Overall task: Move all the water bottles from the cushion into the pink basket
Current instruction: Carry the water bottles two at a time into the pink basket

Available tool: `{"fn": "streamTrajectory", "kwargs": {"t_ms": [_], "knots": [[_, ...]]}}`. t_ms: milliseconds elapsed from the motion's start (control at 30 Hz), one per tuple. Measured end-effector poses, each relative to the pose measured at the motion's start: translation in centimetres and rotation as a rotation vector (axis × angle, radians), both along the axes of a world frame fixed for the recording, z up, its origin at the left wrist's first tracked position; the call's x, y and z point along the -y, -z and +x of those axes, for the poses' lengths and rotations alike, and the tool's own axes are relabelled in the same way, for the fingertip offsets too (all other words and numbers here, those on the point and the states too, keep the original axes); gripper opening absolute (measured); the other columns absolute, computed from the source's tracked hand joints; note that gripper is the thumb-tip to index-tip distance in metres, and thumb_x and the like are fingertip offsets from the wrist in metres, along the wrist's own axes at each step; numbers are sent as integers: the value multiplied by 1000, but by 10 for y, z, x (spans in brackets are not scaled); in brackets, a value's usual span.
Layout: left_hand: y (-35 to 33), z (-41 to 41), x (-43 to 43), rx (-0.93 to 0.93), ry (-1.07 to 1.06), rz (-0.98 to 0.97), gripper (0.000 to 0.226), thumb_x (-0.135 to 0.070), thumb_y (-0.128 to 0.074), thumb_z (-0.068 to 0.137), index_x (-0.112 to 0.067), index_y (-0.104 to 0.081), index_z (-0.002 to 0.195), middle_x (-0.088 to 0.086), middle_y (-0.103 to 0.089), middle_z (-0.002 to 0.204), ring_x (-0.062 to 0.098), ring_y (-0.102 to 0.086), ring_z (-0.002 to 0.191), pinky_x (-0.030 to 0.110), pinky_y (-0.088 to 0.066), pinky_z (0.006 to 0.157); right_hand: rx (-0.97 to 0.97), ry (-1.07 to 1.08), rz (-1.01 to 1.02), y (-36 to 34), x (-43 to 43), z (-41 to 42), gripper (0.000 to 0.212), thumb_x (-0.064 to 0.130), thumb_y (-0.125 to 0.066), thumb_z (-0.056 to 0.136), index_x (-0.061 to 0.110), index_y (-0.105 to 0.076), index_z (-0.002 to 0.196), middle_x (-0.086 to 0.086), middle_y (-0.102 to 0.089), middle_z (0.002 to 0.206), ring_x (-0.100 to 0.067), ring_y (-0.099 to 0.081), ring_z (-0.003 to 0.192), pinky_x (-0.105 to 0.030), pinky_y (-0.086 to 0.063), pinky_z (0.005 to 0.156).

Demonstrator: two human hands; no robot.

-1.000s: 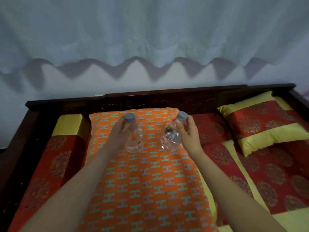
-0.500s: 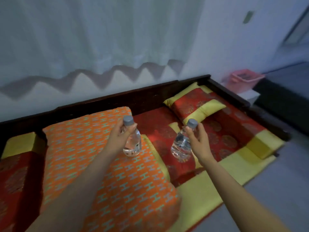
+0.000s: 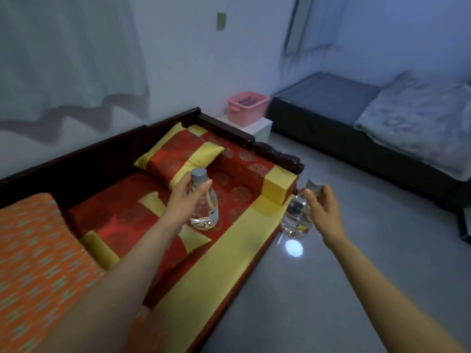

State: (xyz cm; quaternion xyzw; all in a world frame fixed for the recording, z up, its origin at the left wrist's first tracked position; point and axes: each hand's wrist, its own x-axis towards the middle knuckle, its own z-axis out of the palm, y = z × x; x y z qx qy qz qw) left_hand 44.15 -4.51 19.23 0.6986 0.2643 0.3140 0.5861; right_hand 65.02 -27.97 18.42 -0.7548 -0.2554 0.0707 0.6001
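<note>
Currently in the carrying step: two water bottles lifted clear of the orange cushion [image 3: 38, 250] and held out ahead, neither yet at the pink basket [image 3: 248, 107].

Left hand [image 3: 187, 197] clenched round the neck of the left bottle [image 3: 205, 210], thumb and fingers [image 3: 204, 186] wrapped just beneath the grey cap, body hanging below the palm, upright, above the red and yellow bench mat [image 3: 229, 253]. Right hand [image 3: 322, 210] closed on the right bottle [image 3: 297, 220] in like manner, fingertips pinching near the cap, clear body hanging beside the palm, out past the bench edge and over the grey floor [image 3: 331, 289]. Cap of this one blurred; exact contact of the fingertips not determinable.

Basket seated on a low white stand [image 3: 257, 126] beyond the far end of the bench, in the corner, well apart from both hands. Dark shapes visible inside; contents not identifiable.

Next move, by judgement: forward travel toward the corner, then each bottle lowered over the rim and released inside. Neck grips likely adequate for light bottles, though some swing probable in transit; one hand at a time over the opening advisable, given its modest width. Cushion only partly in view; remaining bottles there not confirmable.
</note>
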Motion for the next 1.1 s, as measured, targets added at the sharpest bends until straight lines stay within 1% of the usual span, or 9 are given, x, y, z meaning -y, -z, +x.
{"fn": "streamTrajectory", "kwargs": {"t_ms": [67,233,367,433,567,667,833,967,1100], "knots": [[-1,55,19,7,34,-12,17,-35,-66,87,-29,-65,103,-9,-72,98,3,-68,89,19,-50,75,-5,7,-17,-1,27,47,19,29,-56,94,11,-52,100,-11,-67,104,-26,-65,97,-49,-55,82],[0,180,57,29,65,-22,19,-38,-68,85,-32,-65,103,-7,-71,102,4,-67,91,27,-50,83,14,53,-6,-8,85,159,14,31,-59,93,19,-55,98,-5,-69,105,-9,-67,90,-27,-54,71],[-1,268,77,10,149,-12,24,-35,-68,85,-28,-64,107,-3,-71,104,13,-67,97,32,-52,85,-40,90,61,-19,116,237,3,29,-60,93,31,-59,95,-1,-71,104,-13,-67,90,-26,-54,67],[-3,312,82,-7,185,9,22,-31,-68,86,-28,-64,107,0,-70,105,17,-66,99,35,-52,89,-56,111,105,-24,126,271,11,23,-59,93,34,-59,91,0,-72,102,-8,-68,89,-20,-53,61],[-3,392,88,-9,232,22,17,-32,-68,86,-38,-64,101,-10,-70,101,2,-66,94,25,-48,80,-87,135,145,-23,136,331,9,18,-58,94,27,-59,95,2,-71,100,-1,-68,87,-13,-52,63],[2,454,85,-35,279,33,14,-34,-65,87,-36,-63,101,-12,-70,100,1,-66,93,23,-46,77,-98,129,141,-17,135,383,9,18,-58,94,26,-59,99,5,-72,99,-1,-68,87,-16,-53,63],[13,579,65,-33,319,-12,18,-31,-66,88,-26,-64,104,-1,-70,105,14,-65,101,31,-48,91,-89,113,102,-12,123,488,15,18,-57,94,27,-58,106,1,-72,104,-10,-67,99,-29,-55,76],[8,671,53,-13,319,-34,20,-32,-65,88,-21,-62,105,0,-68,103,8,-63,95,26,-46,84,-53,90,55,-26,108,572,14,14,-57,94,19,-58,107,-11,-69,109,-20,-66,104,-42,-51,90],[2,749,36,-26,317,-8,24,-31,-65,88,-19,-63,109,-4,-69,102,5,-64,93,23,-45,81,-46,122,51,-32,95,649,19,14,-56,94,6,-55,111,-12,-70,109,-21,-66,106,-43,-51,93]]}}
